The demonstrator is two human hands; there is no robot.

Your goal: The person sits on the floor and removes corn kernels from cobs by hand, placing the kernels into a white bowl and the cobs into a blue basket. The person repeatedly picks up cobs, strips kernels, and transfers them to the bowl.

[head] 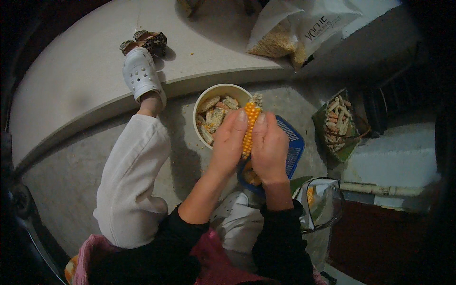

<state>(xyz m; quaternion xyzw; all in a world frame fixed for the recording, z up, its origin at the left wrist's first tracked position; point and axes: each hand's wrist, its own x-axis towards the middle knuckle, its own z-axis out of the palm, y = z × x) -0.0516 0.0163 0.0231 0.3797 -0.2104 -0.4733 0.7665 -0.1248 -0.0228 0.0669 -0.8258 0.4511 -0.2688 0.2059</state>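
Between my two hands is an ear of yellow corn (251, 130), its upper tip bare of kernels. My left hand (229, 137) grips its left side and my right hand (269, 142) its right side, with both thumbs along the kernels. Partly behind my left hand stands a round cream bucket (198, 107) holding several stripped corn cobs (213, 115). Beneath and beside my right hand lies a blue plastic basket (295, 148), mostly hidden; yellow-orange corn shows in its lower part.
A woven bag (319, 124) of bare cobs stands at the right. Below it is a clear bag (322, 206) with some corn. A plastic bag (274, 39) of grain rests on the raised ledge (213, 74). Loose kernels dot the floor near the bucket. My white clog (140, 73) is on the ledge.
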